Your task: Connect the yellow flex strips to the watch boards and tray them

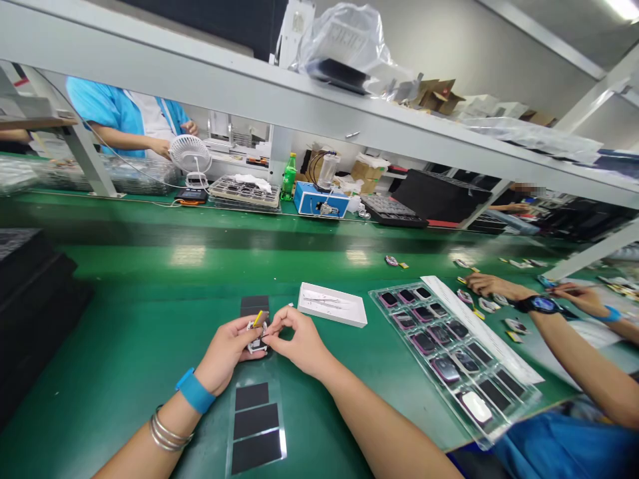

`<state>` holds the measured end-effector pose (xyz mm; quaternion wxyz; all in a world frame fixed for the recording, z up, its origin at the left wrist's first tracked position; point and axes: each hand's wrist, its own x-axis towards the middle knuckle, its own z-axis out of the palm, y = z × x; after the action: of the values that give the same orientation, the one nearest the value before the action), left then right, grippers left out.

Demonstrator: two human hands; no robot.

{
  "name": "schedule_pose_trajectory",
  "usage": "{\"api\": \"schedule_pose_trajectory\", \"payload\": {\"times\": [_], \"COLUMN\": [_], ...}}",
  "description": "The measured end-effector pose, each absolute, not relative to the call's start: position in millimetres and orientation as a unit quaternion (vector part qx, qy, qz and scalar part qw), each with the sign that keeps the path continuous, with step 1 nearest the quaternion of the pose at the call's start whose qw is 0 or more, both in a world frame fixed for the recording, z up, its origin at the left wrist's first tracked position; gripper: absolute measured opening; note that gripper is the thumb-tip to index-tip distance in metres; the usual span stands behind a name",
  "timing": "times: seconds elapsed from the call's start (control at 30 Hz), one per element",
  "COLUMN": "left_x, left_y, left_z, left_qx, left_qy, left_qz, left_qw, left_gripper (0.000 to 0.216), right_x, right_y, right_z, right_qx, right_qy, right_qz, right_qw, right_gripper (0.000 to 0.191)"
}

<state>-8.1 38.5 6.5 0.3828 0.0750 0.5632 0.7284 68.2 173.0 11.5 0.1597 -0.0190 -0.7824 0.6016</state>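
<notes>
My left hand (223,352) is closed around a small white watch case (257,344) whose inner parts show, with a yellow-edged piece (259,319) standing up from it. My right hand (298,342) pinches at the case's right side, thumb and forefinger together; whatever is between those fingertips is too small to make out. Below the hands lies a clear sheet (282,419) bearing black rectangular pads (256,420). Another dark pad (254,305) shows just beyond the case. To the right of it, a white box (355,316) holds tweezers (324,297).
A clear plastic tray (424,356) of watch cases and dark pads lies at right, over white paper (524,369). Farther right, a co-worker's hands (492,286) work among loose watch parts (516,326). Black foam blocks (34,319) stand at left. A shelf beam (309,100) crosses above.
</notes>
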Motion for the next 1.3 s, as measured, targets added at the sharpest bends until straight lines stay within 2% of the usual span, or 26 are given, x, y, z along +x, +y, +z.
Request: {"api": "schedule_pose_trajectory", "payload": {"times": [0.1,0.4,0.63,0.73,0.83,0.9,0.97,1.0,1.13,1.3], "left_x": [-8.0,-7.4,-7.3,-6.7,-5.8,-5.3,-5.3,-5.5,-6.6,-4.9], "left_y": [38.6,38.2,36.3,35.5,35.6,35.4,34.6,33.9,32.5,35.9], "left_z": [6.9,5.8,6.2,8.9,11.0,11.0,10.7,10.6,11.7,10.3], "left_qx": [0.08,0.081,0.076,0.08,0.097,0.108,0.117,0.122,0.146,0.136], "left_qy": [0.568,0.563,0.555,0.558,0.573,0.58,0.576,0.566,0.517,0.552], "left_qz": [0.722,0.726,0.739,0.736,0.71,0.694,0.689,0.691,0.703,0.696], "left_qw": [0.386,0.387,0.375,0.376,0.399,0.413,0.424,0.431,0.466,0.438], "left_gripper": [0.045,0.04,0.039,0.038,0.039,0.039,0.036,0.034,0.034,0.036], "right_x": [68.2,68.4,70.3,70.4,68.6,67.1,66.5,66.6,68.9,70.7], "right_y": [172.3,170.2,163.3,165.2,171.1,174.9,177.1,177.4,175.1,170.0], "right_z": [11.7,9.2,6.8,10.0,13.5,15.3,17.3,18.5,22.9,20.0], "right_qx": [-0.008,-0.008,0.035,0.015,-0.023,-0.028,-0.027,-0.026,-0.023,-0.002], "right_qy": [-0.782,-0.807,-0.899,-0.901,-0.868,-0.848,-0.845,-0.848,-0.863,-0.878], "right_qz": [0.604,0.569,0.357,0.33,0.426,0.482,0.493,0.487,0.444,0.397], "right_qw": [0.154,0.16,0.251,0.282,0.254,0.218,0.204,0.206,0.241,0.267], "right_gripper": [0.02,0.017,0.011,0.024,0.041,0.027,0.008,0.004,0.003,0.003]}}
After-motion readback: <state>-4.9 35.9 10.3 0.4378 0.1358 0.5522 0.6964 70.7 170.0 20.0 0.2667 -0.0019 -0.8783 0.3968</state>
